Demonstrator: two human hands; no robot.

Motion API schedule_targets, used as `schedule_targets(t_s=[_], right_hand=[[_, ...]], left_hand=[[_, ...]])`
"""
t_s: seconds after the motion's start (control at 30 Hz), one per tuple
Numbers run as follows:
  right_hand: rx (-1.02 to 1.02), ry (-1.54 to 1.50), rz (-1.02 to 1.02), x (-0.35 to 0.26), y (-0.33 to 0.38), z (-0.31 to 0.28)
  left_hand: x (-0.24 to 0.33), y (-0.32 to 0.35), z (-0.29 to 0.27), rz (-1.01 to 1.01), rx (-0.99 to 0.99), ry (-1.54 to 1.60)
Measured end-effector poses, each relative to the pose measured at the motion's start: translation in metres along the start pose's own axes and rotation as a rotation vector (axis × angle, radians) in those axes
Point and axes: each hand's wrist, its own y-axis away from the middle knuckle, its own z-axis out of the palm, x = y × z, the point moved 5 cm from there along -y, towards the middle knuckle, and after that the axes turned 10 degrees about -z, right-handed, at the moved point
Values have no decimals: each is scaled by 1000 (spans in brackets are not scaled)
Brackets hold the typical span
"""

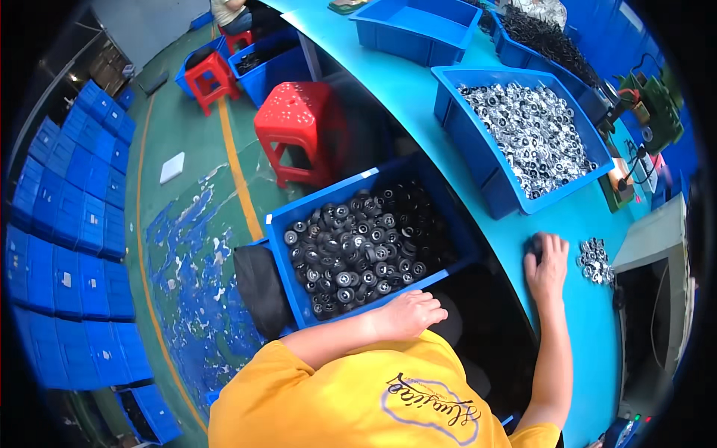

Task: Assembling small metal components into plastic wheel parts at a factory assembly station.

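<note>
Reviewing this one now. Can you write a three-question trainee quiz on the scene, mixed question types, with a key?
1. Multiple choice: where on the turquoise table does the small loose pile of silvery parts lie, relative to the right hand?
A) to its left
B) to its right
C) underneath it

2. True or false: the left hand is closer than the right hand to the heap of black round parts.

3. Fill in the blank: the small object at the right hand's fingers is ____ in colour.

Key: 1. B; 2. True; 3. black
</note>
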Motion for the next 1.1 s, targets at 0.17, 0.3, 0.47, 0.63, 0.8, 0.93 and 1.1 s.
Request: schedule_targets(t_s=[0.17, 0.3, 0.47, 0.63, 0.8, 0.93, 1.1], right_hand=[[13, -176, -201, -103, -5, 0], [4, -423, -259, -184, -17, 36], [-88, -784, -120, -212, -18, 98], [7, -822, 31, -163, 26, 88], [28, -732, 212, -125, 108, 67], [73, -679, 298, -114, 148, 36], [284, -558, 229, -91, 137, -43]], left_hand=[[10, 21, 10, 45, -19, -31], [29, 35, 22, 118, -144, -62], [50, 54, 42, 111, -174, 11], [38, 56, 35, 80, -145, 61], [42, 34, 37, 192, -172, 51], [53, -2, 40, 297, -248, 43], [78, -52, 42, 458, -235, 33]])
